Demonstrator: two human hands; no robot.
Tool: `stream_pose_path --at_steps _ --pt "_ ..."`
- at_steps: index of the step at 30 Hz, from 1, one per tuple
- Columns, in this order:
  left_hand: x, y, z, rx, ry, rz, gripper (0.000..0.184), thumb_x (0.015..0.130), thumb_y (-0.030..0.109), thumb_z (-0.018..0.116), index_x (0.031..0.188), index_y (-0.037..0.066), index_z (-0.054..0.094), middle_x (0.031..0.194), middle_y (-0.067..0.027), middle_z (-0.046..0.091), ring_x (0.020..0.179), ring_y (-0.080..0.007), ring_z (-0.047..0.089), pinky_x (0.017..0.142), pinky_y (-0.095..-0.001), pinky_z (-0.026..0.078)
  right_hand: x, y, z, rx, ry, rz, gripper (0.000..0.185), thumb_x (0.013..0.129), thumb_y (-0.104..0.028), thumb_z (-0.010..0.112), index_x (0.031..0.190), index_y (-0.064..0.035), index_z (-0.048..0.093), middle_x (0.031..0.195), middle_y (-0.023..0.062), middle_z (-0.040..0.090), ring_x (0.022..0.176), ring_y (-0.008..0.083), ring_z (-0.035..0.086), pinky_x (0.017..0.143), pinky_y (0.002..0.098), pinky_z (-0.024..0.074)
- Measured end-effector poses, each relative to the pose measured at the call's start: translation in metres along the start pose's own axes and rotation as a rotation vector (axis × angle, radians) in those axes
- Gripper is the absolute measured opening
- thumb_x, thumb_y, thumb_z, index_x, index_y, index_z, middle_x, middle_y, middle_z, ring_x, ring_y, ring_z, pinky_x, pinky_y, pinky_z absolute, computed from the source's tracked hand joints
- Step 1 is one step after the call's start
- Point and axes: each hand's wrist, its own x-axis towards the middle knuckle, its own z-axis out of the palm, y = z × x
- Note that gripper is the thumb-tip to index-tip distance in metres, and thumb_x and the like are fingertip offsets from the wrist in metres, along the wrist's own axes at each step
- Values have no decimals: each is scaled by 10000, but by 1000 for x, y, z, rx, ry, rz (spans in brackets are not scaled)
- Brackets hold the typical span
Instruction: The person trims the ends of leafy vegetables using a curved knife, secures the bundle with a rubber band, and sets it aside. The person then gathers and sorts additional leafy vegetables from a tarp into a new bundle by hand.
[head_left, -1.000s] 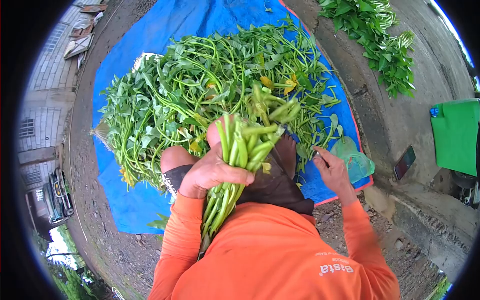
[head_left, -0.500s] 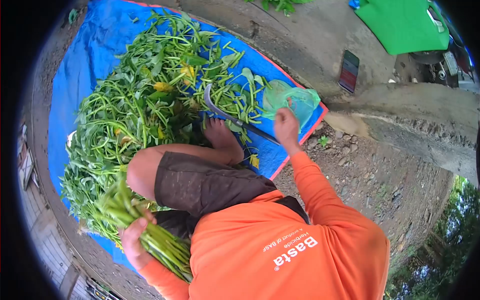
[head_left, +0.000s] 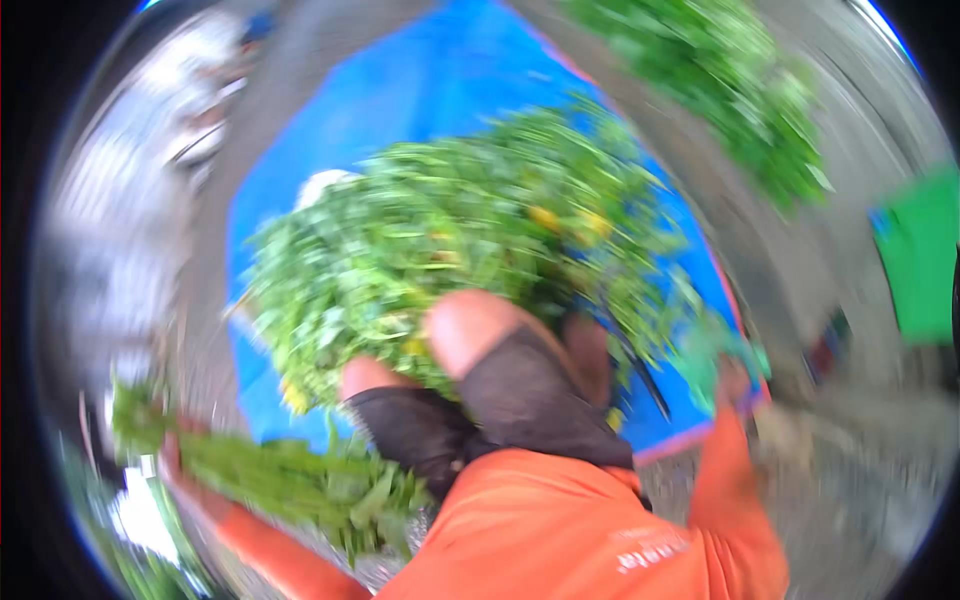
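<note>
A long bundle of leafy green stems (head_left: 290, 480) is gripped in my left hand (head_left: 174, 462), held out to the left past the tarp's edge. At the right, my right hand (head_left: 734, 382) is at the thin green plastic bag (head_left: 705, 350) on the tarp corner. Motion smears its fingers, so I cannot tell whether they are closed. Between my foot and that bag lies a sickle, its dark handle (head_left: 650, 385) showing and its blade blurred among cut stems. A large heap of leafy greens (head_left: 400, 235) spreads in front of my knees.
The blue tarp (head_left: 390, 100) with a red border lies under the heap. More greens (head_left: 715, 85) are on the ground at the upper right, near a green sheet-like object (head_left: 920, 260). A blurred phone (head_left: 828, 345) rests beyond the bag, beside a concrete edge.
My view has swung left. The left hand has moved outward with the bundle, away from my lap, and its leafy end now shows. My right hand stays by the plastic bag.
</note>
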Motion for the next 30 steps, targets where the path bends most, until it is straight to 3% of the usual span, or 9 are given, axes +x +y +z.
stream_pose_path --at_steps 5,11,13,15,19,20,23,27,30 --pt "37 38 -45 -210 112 308 638 966 256 686 1524 26 479 1077 -104 612 983 -211 592 884 -358 522 -11 -47 -17 -696 69 166 409 1088 -290 502 1360 -32 665 1278 216 734 1218 382 682 1063 497 512" --pt "40 67 -95 -168 -111 314 635 957 239 708 1502 14 471 1054 -98 592 935 -196 576 912 -349 496 5 -65 -24 -401 242 -27 402 1051 -246 549 1362 -15 656 1219 208 742 1150 394 692 983 470 521" --pt "13 85 -56 -8 -168 183 659 804 195 798 1374 -24 549 905 -114 639 797 -216 628 757 -366 543 14 -83 -20 -185 357 -136 382 1039 -195 563 1332 30 660 1174 191 748 1098 378 703 950 446 531" --pt "4 66 -37 113 -357 -107 599 679 165 849 1206 -25 635 819 -120 677 739 -235 685 671 -367 578 18 -151 -24 -44 133 -83 300 1006 -81 585 1240 78 686 1087 142 733 960 269 707 871 391 558" --pt "-80 -101 80 8 -1055 -638 614 811 127 854 1376 25 638 1195 -66 734 1095 -204 672 989 -349 533 -57 -358 35 874 -471 141 232 924 24 659 1142 60 729 989 103 725 816 148 679 744 291 570" --pt "-88 -132 96 -71 -1198 -720 619 830 139 842 1405 32 639 1254 -84 731 1156 -206 657 1048 -359 506 -71 -370 49 850 -693 112 260 913 27 678 1166 55 733 995 105 740 775 138 668 730 280 571" --pt "-104 -163 137 -167 -1257 -599 681 820 165 845 1447 25 617 1296 -82 720 1194 -196 648 1057 -338 493 -130 -426 82 430 -1166 104 336 913 17 707 1247 32 738 1042 125 779 666 109 622 717 280 581" --pt "-117 -157 163 -172 -1274 -577 612 824 116 825 1398 17 638 1249 -65 728 1157 -183 667 1018 -329 524 -194 -467 112 722 -1510 266 623 935 -167 830 1471 -34 540 1090 75 732 703 88 625 674 279 597" --pt "-146 -179 182 67 -1180 -395 817 808 53 809 1543 34 453 1207 -92 727 1039 -214 722 937 -368 576 -218 -454 150 709 -1230 225 594 918 -231 880 1389 -61 559 1032 16 681 730 87 621 689 287 579"
